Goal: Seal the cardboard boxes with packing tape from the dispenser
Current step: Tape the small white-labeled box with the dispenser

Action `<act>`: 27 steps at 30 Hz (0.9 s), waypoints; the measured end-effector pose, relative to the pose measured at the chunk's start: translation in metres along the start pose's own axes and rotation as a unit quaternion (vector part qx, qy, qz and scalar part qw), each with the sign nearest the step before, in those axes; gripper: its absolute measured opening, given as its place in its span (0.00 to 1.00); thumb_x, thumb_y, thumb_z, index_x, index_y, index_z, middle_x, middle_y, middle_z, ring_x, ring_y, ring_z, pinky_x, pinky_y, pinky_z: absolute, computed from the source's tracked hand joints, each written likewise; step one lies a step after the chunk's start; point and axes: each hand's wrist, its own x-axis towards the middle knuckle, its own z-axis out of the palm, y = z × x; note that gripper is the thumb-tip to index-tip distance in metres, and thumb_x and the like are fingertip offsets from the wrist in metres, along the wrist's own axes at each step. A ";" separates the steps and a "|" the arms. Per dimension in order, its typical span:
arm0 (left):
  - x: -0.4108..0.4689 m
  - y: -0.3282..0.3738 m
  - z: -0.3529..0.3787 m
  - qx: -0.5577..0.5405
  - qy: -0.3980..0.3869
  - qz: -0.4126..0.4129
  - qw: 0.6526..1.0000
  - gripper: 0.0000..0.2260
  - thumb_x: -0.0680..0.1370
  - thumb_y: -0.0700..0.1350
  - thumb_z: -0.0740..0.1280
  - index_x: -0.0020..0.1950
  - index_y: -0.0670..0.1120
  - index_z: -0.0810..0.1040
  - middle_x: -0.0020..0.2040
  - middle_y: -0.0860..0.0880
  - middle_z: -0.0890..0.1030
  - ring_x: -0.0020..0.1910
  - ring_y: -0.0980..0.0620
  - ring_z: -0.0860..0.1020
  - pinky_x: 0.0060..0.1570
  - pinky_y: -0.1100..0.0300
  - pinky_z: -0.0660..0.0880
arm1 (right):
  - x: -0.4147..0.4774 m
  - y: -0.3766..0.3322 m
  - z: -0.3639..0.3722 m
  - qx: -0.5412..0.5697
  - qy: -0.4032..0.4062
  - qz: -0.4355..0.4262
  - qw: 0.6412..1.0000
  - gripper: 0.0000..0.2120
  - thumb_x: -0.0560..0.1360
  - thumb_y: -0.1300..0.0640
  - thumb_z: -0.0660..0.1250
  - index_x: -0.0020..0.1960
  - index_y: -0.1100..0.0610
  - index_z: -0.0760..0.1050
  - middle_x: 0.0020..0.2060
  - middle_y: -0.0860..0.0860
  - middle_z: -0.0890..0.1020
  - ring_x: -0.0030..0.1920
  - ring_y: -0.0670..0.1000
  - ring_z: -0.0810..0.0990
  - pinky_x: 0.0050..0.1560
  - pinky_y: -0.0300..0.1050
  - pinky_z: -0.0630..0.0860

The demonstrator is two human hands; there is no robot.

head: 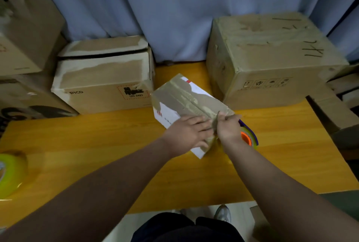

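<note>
At the middle of our wooden table (97, 144), our left hand (187, 134) presses flat, fingers spread, on the near end of the small taped box (186, 98). Our right hand (228, 128) grips the purple tape dispenser (249, 136) against the box's near right corner.

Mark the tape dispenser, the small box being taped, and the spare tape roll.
tape dispenser (246, 138): head view, orange hub of its roll.
small box (186, 97): head view, taped top face.
spare tape roll (10, 173): head view, yellow-green outer side.

Wooden table (97, 144) with cardboard boxes (104, 86), tape roll (9, 173) (yellowish)
</note>
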 end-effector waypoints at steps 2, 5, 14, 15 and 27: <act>0.003 0.014 0.001 -0.035 0.023 -0.017 0.999 0.19 0.74 0.56 0.57 0.50 0.51 0.85 0.54 0.52 0.83 0.55 0.50 0.81 0.56 0.58 0.66 | -0.005 0.000 0.005 0.000 -0.003 0.017 1.000 0.29 0.83 0.51 0.52 0.75 0.69 0.48 0.68 0.64 0.70 0.67 0.63 0.70 0.59 0.48 0.67; -0.006 0.013 -0.003 -0.059 0.024 -0.059 0.996 0.19 0.80 0.55 0.55 0.63 0.50 0.79 0.66 0.52 0.77 0.66 0.54 0.73 0.64 0.59 0.65 | -0.007 0.007 0.003 -0.033 -0.007 -0.024 0.999 0.27 0.83 0.51 0.51 0.76 0.65 0.51 0.68 0.63 0.70 0.68 0.63 0.69 0.64 0.50 0.66; -0.104 -0.028 0.013 -0.424 0.088 -0.444 0.784 0.27 0.83 0.51 0.51 0.79 0.48 0.44 0.78 0.50 0.53 0.75 0.49 0.58 0.69 0.57 0.60 | -0.014 0.009 0.003 -0.132 0.031 -0.146 0.980 0.21 0.84 0.51 0.50 0.60 0.64 0.76 0.53 0.63 0.80 0.53 0.63 0.77 0.47 0.49 0.70; -0.106 -0.023 0.016 -0.440 0.122 -0.468 0.757 0.26 0.83 0.51 0.52 0.79 0.49 0.47 0.75 0.49 0.62 0.71 0.49 0.64 0.65 0.57 0.65 | -0.014 0.006 0.003 -0.153 0.039 -0.162 0.974 0.21 0.83 0.50 0.51 0.59 0.62 0.76 0.52 0.62 0.81 0.52 0.63 0.77 0.46 0.49 0.71; -0.077 -0.035 0.004 -0.550 0.136 -0.632 0.528 0.24 0.82 0.58 0.50 0.67 0.43 0.72 0.56 0.44 0.76 0.54 0.45 0.74 0.52 0.53 0.71 | -0.008 -0.018 0.008 -0.160 -0.109 -0.124 0.973 0.26 0.83 0.48 0.50 0.79 0.55 0.50 0.71 0.59 0.68 0.70 0.60 0.66 0.66 0.48 0.64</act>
